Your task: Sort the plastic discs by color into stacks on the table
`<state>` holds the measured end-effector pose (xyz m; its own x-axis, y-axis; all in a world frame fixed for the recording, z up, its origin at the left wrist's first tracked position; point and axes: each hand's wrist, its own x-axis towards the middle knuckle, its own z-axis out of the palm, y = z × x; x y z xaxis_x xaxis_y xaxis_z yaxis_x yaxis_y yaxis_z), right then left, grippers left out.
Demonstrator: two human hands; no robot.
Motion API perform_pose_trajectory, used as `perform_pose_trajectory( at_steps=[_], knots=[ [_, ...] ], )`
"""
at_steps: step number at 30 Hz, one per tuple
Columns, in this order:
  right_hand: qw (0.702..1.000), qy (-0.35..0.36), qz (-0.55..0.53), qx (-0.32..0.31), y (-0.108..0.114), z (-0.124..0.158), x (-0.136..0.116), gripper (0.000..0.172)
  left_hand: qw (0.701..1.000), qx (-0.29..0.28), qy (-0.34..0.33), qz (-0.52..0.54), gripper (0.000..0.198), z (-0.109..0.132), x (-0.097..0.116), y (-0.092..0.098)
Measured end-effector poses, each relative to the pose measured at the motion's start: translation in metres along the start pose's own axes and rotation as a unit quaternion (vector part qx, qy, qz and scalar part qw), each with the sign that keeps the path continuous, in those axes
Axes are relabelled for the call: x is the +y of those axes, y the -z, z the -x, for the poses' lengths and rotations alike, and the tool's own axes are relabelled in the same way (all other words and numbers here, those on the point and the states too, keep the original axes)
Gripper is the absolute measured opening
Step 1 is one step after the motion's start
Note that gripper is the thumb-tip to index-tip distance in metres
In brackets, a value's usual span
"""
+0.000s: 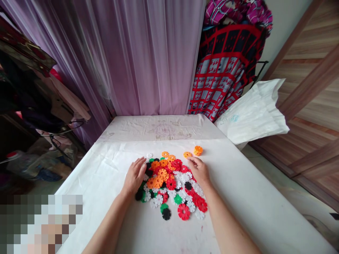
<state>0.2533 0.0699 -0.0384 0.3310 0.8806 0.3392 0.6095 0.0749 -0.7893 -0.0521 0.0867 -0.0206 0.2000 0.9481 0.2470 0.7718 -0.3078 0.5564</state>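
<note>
A pile of flat plastic snowflake discs (169, 183) in orange, red, white, black and green lies on the white-covered table (106, 183). My left hand (135, 176) rests flat, fingers stretched out, on the pile's left edge. My right hand (198, 170) lies at the pile's upper right, fingers curled downward near a single orange disc (187, 154); whether it pinches anything I cannot make out. A small stack of orange discs (197, 150) sits just beyond that hand.
Purple curtains (137, 56) hang behind the table. A red and black patterned blanket (225, 70) hangs at the back right beside a white bag (251, 113). Wooden panels (315, 106) stand on the right, and clutter fills the floor at left.
</note>
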Motion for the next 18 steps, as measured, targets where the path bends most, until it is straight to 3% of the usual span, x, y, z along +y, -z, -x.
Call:
perform_pose_trajectory(
  at_steps=[3,7,12,18],
  knots=[
    [0.989,0.126,0.044,-0.069,-0.001,0.011,-0.032,0.026,0.990,0.103,0.083,-0.046,0.045,0.023,-0.022,0.005],
    [0.942,0.255,0.120,-0.184,-0.016,0.025,-0.073,0.027,0.983,0.104,0.116,-0.094,0.041,0.033,-0.021,0.004],
    [0.925,0.234,0.161,-0.254,-0.027,0.030,-0.089,0.030,0.984,0.058,0.119,-0.121,0.041,0.029,-0.007,0.006],
    [0.923,0.209,0.198,-0.255,-0.030,0.028,-0.097,0.020,0.985,0.049,0.123,-0.113,0.044,0.030,-0.008,0.007]
  ],
)
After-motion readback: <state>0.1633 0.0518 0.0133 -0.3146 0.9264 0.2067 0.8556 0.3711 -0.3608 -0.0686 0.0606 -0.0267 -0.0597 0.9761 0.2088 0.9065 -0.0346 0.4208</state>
